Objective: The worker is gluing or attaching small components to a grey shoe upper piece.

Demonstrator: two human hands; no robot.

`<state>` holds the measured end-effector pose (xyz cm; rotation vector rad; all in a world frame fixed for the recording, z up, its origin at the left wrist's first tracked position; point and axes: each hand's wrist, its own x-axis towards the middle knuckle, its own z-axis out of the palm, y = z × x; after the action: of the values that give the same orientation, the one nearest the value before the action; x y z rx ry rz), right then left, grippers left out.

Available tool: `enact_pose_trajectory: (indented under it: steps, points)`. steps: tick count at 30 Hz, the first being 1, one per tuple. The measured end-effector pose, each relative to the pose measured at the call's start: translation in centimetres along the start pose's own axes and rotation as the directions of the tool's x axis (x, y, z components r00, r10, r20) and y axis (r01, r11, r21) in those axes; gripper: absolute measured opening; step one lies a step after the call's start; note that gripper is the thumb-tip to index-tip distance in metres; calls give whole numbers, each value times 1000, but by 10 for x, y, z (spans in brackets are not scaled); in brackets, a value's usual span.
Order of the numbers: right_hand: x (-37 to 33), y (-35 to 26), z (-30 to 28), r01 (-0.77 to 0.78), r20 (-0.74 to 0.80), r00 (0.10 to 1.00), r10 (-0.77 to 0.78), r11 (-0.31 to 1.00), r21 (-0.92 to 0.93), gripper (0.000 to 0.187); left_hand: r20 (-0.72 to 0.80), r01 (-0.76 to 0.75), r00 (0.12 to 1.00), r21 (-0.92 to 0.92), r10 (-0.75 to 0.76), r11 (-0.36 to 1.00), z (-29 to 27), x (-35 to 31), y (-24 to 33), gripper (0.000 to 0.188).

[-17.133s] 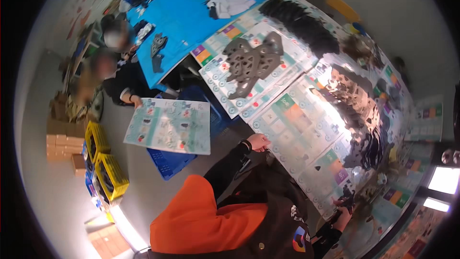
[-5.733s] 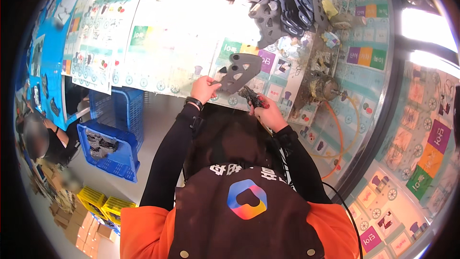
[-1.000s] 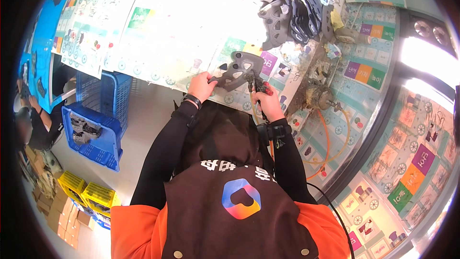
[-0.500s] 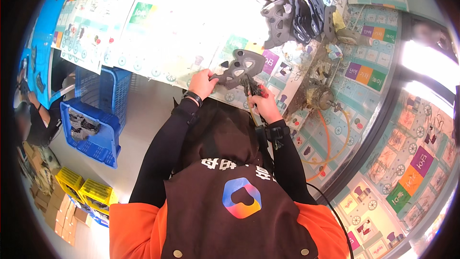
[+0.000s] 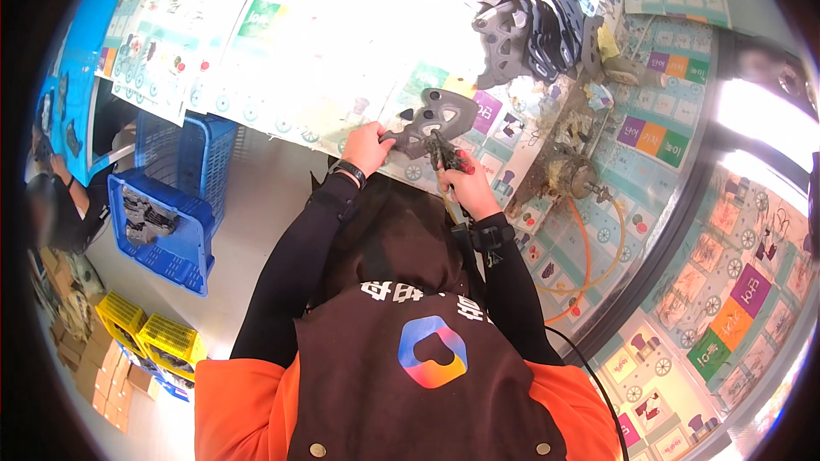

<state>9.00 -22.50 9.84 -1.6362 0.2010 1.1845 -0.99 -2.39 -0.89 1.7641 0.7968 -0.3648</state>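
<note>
A dark grey flat cut piece with several holes point(image 5: 448, 109), much like a shoe upper, lies at the near edge of the paper-covered table point(image 5: 282, 115). My left hand point(image 5: 367, 150) pinches its left end. In my right hand point(image 5: 472, 188) is a dark, crusted hand tool with a red part point(image 5: 442, 152) and a thin hose running down from it. The tool's tip is over the lower part of the piece; whether it touches cannot be made out. Farther back and to the right lies a pile of similar dark pieces point(image 5: 547, 30).
A crusted round pot point(image 5: 572, 175) stands right of my right hand, with orange and yellow hoses point(image 5: 588, 248) looping near it. To the left, a blue crate point(image 5: 162, 243) holds grey pieces. Yellow crates point(image 5: 171, 346) are on the floor. Another person's arm point(image 5: 73, 188) shows at far left.
My left hand has shifted slightly right. The tool in my right hand has moved a little left over the piece. Both hands keep their hold.
</note>
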Motion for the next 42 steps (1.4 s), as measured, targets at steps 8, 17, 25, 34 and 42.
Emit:
enact_pose_trajectory:
  steps: [8,17,25,34,42]
  points:
    - [-8,9,7,30,108,994,-29,999,-14,29,-141,-294,938,158,316,943,-11,-5,-16,18]
    - [-56,-29,-45,158,-123,982,-143,980,123,39,-189,-235,965,-327,181,915,-206,-71,65,14]
    - [-60,-43,-52,272,-123,959,-257,954,126,35,-797,282,603,244,27,928,-437,1,-104,52]
    - [-73,-40,-64,234,-198,959,-205,962,140,34,102,-181,978,-14,181,983,-57,95,68,59]
    - [-107,-13,-85,295,-355,912,-206,931,216,38,62,-398,852,721,519,567,94,104,206,67]
